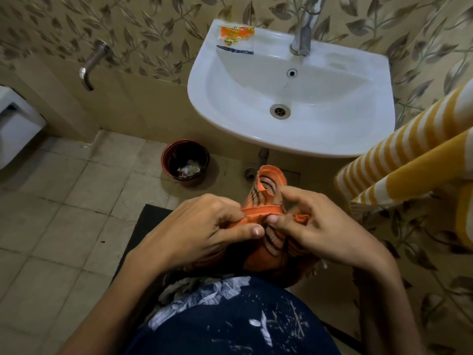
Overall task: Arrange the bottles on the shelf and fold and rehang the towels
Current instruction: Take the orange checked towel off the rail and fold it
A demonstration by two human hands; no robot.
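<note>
Both hands, left hand (204, 226) and right hand (314, 226), fingers pinched on orange striped towel (271, 216) hem, likely aligning edges for fold; yellow striped towel (399, 160) hangs at 3 o'clock.

Head-worn view, steeply downward (wide-angle), close above both hands.

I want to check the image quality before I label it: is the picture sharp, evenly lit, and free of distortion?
Head view: wide-angle bending curves the sink rim and the yellow striped towel; light is dim and warm, darker at the corners; soft glare sits on the basin; the wall tap is slightly blurred, while both hands and the orange towel are fairly sharp.
</note>
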